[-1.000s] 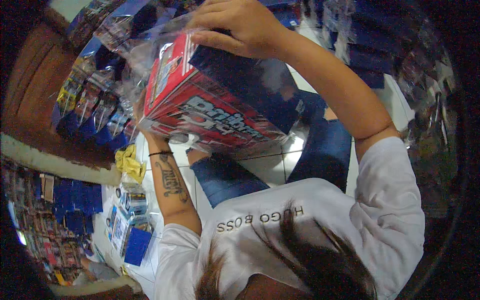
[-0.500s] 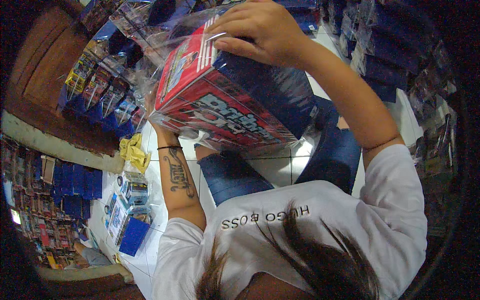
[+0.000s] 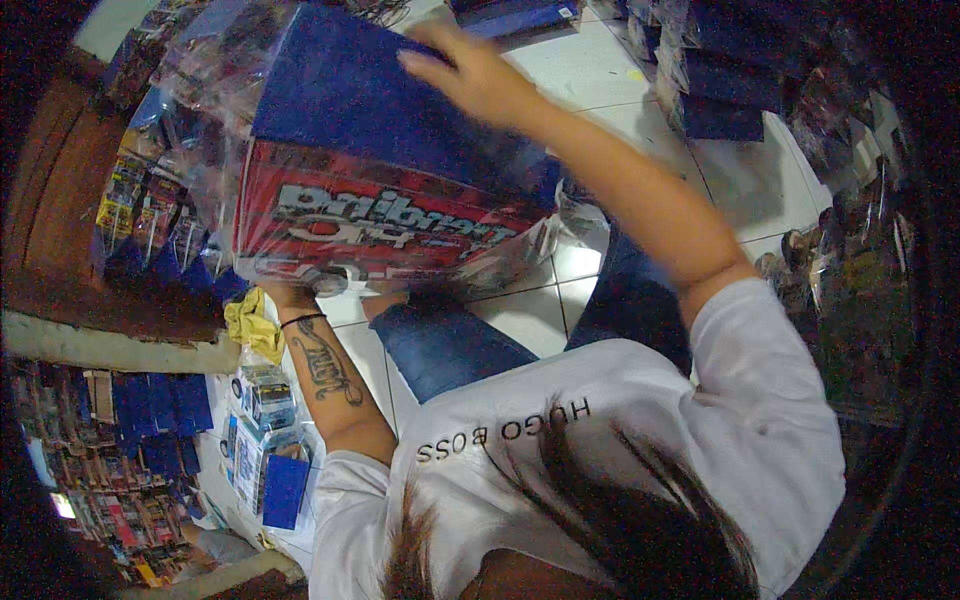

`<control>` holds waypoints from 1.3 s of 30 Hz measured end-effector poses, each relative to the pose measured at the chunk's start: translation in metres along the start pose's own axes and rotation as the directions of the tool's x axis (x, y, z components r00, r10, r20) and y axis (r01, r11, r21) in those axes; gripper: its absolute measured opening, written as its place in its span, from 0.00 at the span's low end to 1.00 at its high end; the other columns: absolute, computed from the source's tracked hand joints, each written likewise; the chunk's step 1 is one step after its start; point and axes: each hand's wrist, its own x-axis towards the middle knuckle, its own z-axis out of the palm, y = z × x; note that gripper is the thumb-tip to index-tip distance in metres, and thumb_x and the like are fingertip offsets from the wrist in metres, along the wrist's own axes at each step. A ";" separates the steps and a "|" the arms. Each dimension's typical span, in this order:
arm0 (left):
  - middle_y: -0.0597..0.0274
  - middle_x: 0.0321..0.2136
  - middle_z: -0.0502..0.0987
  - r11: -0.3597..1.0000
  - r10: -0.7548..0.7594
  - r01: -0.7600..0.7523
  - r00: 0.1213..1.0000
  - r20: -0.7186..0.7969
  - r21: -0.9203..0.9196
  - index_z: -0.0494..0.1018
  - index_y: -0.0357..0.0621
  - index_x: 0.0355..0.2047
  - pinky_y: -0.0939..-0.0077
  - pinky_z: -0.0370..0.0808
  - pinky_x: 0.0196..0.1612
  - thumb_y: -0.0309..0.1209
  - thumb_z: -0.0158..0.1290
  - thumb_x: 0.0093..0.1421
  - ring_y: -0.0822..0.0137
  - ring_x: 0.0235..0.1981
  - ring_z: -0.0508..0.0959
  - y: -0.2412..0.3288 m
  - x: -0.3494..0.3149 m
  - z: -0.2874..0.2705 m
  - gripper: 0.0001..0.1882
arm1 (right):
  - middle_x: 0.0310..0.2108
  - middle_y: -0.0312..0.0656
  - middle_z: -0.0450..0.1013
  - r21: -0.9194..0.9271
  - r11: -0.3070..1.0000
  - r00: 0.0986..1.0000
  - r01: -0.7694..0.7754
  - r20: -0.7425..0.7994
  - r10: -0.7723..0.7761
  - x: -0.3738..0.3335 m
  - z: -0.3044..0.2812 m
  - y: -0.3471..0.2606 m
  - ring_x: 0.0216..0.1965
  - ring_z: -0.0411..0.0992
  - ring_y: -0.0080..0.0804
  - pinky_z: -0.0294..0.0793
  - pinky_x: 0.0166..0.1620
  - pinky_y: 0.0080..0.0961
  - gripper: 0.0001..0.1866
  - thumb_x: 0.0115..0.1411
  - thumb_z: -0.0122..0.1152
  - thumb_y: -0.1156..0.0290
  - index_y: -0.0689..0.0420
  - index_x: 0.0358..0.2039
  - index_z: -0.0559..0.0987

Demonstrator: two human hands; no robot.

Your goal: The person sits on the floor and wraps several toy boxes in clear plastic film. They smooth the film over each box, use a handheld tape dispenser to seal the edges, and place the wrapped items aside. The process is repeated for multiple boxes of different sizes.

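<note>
A large box (image 3: 375, 215) with a dark blue top and a red printed side is held tilted in front of me, wrapped in clear plastic film (image 3: 215, 120). My left hand (image 3: 287, 295) supports it from below at its left corner; the fingers are hidden behind the box. My right hand (image 3: 475, 85) is over the far edge of the blue top, slightly blurred, with thumb and forefinger stretched apart. Whether its fingers touch the film cannot be made out. Loose film bulges past the box's left end and crumples at its right end.
Packaged goods in blue-sided boxes (image 3: 160, 215) stand at the left, beside a crumpled yellow bag (image 3: 257, 325). Small boxes (image 3: 262, 440) sit on the white tiles (image 3: 640, 130). Stacked film-wrapped dark blue boxes (image 3: 715, 75) line the right. A person's leg (image 3: 220, 545) shows at lower left.
The box has turned and shifted left, so its blue top and long red side show and the red end is out of sight. My right hand has moved slightly left, over the blue top.
</note>
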 end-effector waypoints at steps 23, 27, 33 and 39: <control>0.49 0.48 0.75 0.840 0.465 -0.359 0.863 -0.198 0.407 0.71 0.30 0.49 0.68 0.66 0.57 0.46 0.33 0.70 0.59 0.49 0.75 0.014 -0.147 0.168 0.30 | 0.42 0.44 0.76 -0.618 0.782 0.886 -0.080 0.315 0.340 0.058 -0.204 -0.125 0.39 0.73 0.32 0.72 0.44 0.33 0.27 0.54 0.66 0.55 0.55 0.51 0.75; 0.44 0.51 0.72 0.827 0.452 -0.374 0.887 -0.099 0.419 0.68 0.29 0.54 0.69 0.68 0.55 0.45 0.29 0.70 0.57 0.52 0.73 0.007 -0.161 0.174 0.30 | 0.31 0.47 0.77 -0.552 0.815 0.984 0.176 0.127 -0.126 0.046 -0.198 -0.127 0.35 0.76 0.39 0.75 0.38 0.33 0.17 0.55 0.64 0.62 0.60 0.40 0.78; 0.48 0.51 0.73 0.884 0.433 -0.385 0.888 -0.153 0.267 0.69 0.32 0.53 0.66 0.72 0.52 0.45 0.32 0.70 0.57 0.52 0.73 0.004 -0.163 0.184 0.29 | 0.43 0.51 0.74 -0.766 0.608 0.921 0.211 0.363 0.138 0.061 -0.191 -0.154 0.46 0.73 0.44 0.72 0.48 0.35 0.21 0.55 0.64 0.66 0.60 0.47 0.74; 0.47 0.54 0.70 0.821 0.464 -0.441 0.885 0.025 0.362 0.65 0.30 0.56 0.70 0.63 0.59 0.42 0.31 0.71 0.60 0.55 0.70 -0.005 -0.155 0.170 0.27 | 0.61 0.56 0.57 -0.422 0.482 0.572 0.768 0.790 -0.220 0.069 -0.117 -0.185 0.59 0.63 0.47 0.66 0.58 0.36 0.35 0.53 0.66 0.62 0.56 0.60 0.65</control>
